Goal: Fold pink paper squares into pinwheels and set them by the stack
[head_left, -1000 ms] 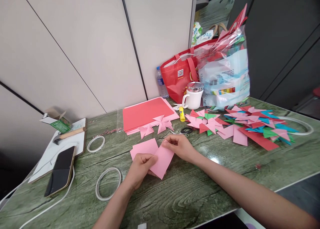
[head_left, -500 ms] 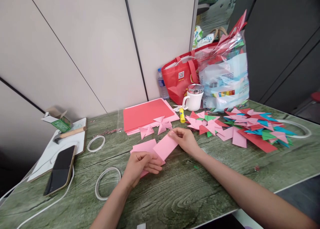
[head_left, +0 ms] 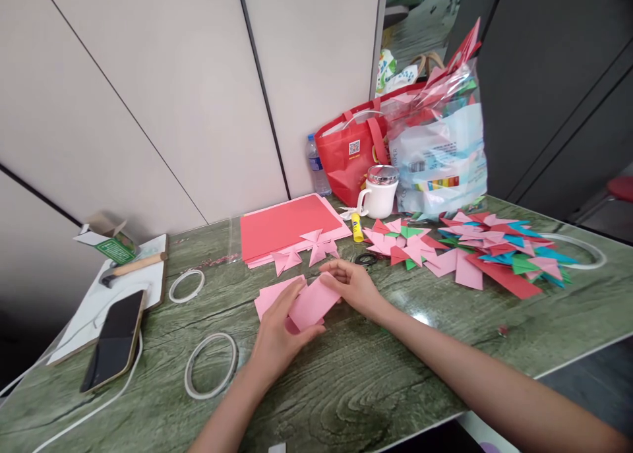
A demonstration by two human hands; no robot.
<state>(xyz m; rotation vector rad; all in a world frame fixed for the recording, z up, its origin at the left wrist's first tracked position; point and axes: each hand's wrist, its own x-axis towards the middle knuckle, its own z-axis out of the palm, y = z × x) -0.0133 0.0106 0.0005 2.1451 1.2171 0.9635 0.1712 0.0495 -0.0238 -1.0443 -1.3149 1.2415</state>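
Note:
A pink folded paper (head_left: pixel 314 301) is pinched at its upper right edge between the thumb and fingers of my right hand (head_left: pixel 353 287). My left hand (head_left: pixel 279 328) is at the paper's lower left, thumb and fingers spread apart around that side; whether it touches the paper is unclear. Under and behind the left hand lie more pink paper pieces (head_left: pixel 271 295) on the table. Just beyond are two pink folded paper shapes, one at the left (head_left: pixel 286 262) and one at the right (head_left: pixel 317 247), at the front edge of a stack of red and pink sheets (head_left: pixel 287 225).
Folded colored paper pieces (head_left: pixel 504 242) are heaped at the right. A glue stick (head_left: pixel 357 229), a white mug (head_left: pixel 380 192), a red bag (head_left: pixel 346 156) and a water bottle (head_left: pixel 317 166) stand behind. Tape rolls (head_left: pixel 211 366), a phone (head_left: pixel 113 341) and a hammer (head_left: pixel 136 267) lie left.
My left hand's thumb and fingers have spread apart around the paper. My right hand and the pink paper have moved slightly left and down. A black loop-shaped object now shows beyond the right hand.

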